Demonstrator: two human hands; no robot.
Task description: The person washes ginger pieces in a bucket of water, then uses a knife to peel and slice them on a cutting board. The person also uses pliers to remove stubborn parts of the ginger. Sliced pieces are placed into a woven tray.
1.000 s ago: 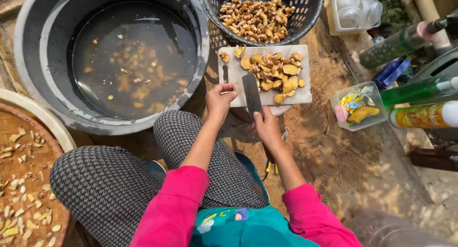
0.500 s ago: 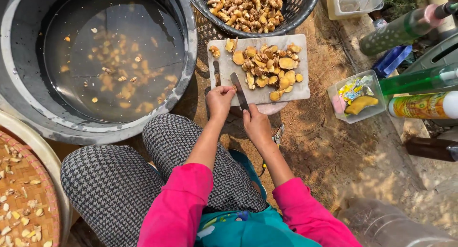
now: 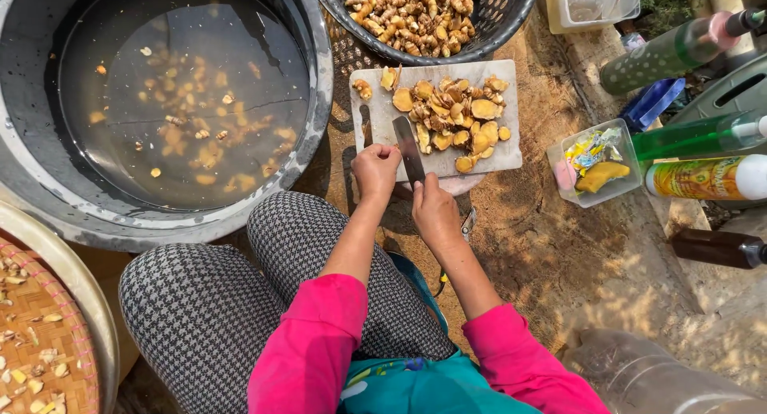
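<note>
A white cutting board (image 3: 375,110) lies on the ground in front of my knees, piled with yellow-brown root slices (image 3: 455,114). My right hand (image 3: 435,210) grips the handle of a knife (image 3: 409,149) whose blade lies on the board's near edge. My left hand (image 3: 375,168) is closed just left of the blade, at the board's front edge, apparently pinching a small piece I cannot make out. Pink sleeves cover both arms.
A large grey basin (image 3: 315,102) of water with floating slices sits at left. A dark mesh basket (image 3: 511,14) of whole roots stands behind the board. Bottles (image 3: 703,178) and a clear plastic tub (image 3: 591,170) stand right. A woven tray (image 3: 40,326) with pieces is at lower left.
The view has shifted so the board and hands sit lower and more central. My hands stay together at the board's front edge with the knife between them.
</note>
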